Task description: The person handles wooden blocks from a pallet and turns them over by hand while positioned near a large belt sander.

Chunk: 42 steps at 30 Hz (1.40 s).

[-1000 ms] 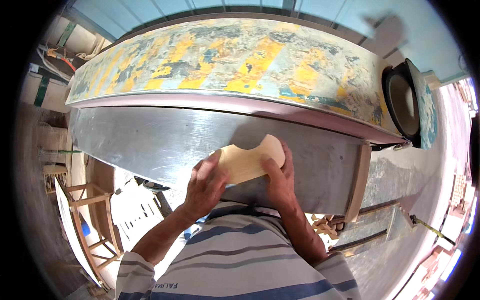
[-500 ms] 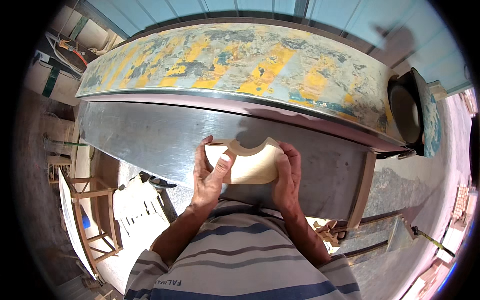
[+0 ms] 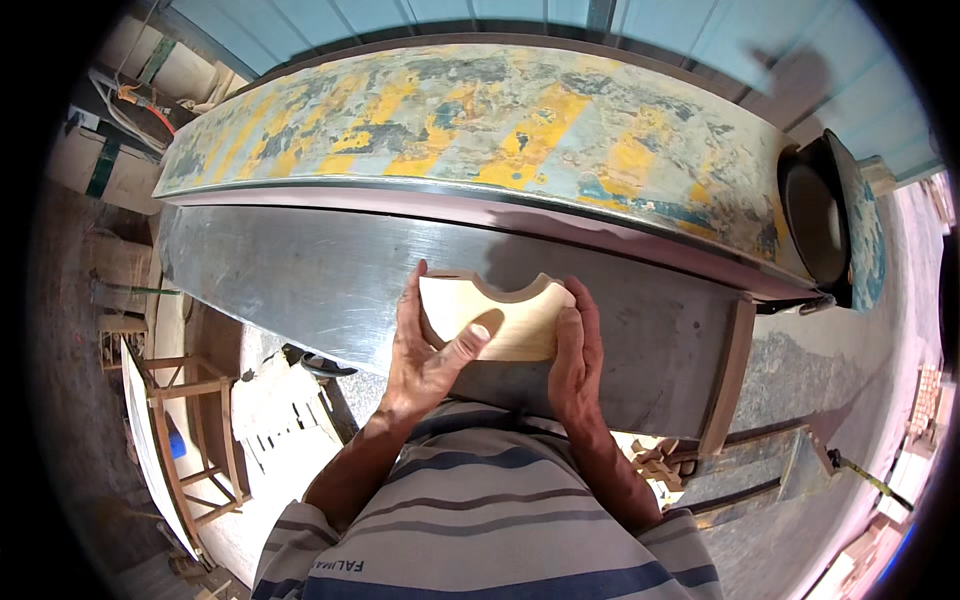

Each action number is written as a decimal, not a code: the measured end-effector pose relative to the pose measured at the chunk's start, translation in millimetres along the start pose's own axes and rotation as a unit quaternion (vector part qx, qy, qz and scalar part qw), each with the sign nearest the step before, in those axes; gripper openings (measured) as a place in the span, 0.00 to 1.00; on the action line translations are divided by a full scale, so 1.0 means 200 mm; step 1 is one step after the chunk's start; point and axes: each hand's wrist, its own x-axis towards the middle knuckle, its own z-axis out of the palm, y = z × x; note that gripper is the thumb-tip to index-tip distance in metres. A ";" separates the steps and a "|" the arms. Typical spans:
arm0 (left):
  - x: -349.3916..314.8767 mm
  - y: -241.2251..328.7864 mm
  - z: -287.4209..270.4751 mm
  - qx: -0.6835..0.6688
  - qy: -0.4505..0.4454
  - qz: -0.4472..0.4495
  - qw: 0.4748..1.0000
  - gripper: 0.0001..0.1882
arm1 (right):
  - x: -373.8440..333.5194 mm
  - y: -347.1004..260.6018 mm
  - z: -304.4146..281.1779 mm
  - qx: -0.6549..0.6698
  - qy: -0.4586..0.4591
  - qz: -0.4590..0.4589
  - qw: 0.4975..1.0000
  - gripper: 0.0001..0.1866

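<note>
Between my two hands I hold a pale wooden block (image 3: 515,325) with a rounded notch cut into its far edge. My left hand (image 3: 425,350) grips its left end, the thumb lying across the near face and the fingers behind. At the right end, my right hand (image 3: 577,350) is closed on the block with the thumb on its edge. The block is above a grey metal worktable (image 3: 300,270) of a belt sander, near its front edge. Behind it runs the pinkish sanding belt (image 3: 600,232), beneath a worn cover (image 3: 450,125) with yellow stripes.
A dark round opening (image 3: 815,222) marks the machine's right end. A wooden strip (image 3: 727,375) borders the table's right side. On the left stands a wooden stool-like frame (image 3: 190,400). Wood offcuts (image 3: 660,468) lie below at right, and cables (image 3: 140,105) hang at upper left.
The block has turned slightly in my hands, and its notch has shifted to the right. My left thumb has slid right and down across its face. My right hand has barely moved.
</note>
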 end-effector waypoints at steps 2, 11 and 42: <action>0.01 0.04 0.01 -0.042 0.009 -0.032 0.999 0.49 | 0.00 -0.01 -0.01 -0.002 -0.008 0.003 1.000 0.27; 0.05 -0.01 -0.04 0.000 -0.055 -0.042 0.998 0.47 | -0.03 0.03 -0.08 0.007 0.034 -0.008 0.999 0.30; 0.24 -0.16 0.14 0.207 -0.105 -0.072 0.970 0.48 | 0.08 -0.04 -0.23 -0.079 0.074 0.131 0.985 0.38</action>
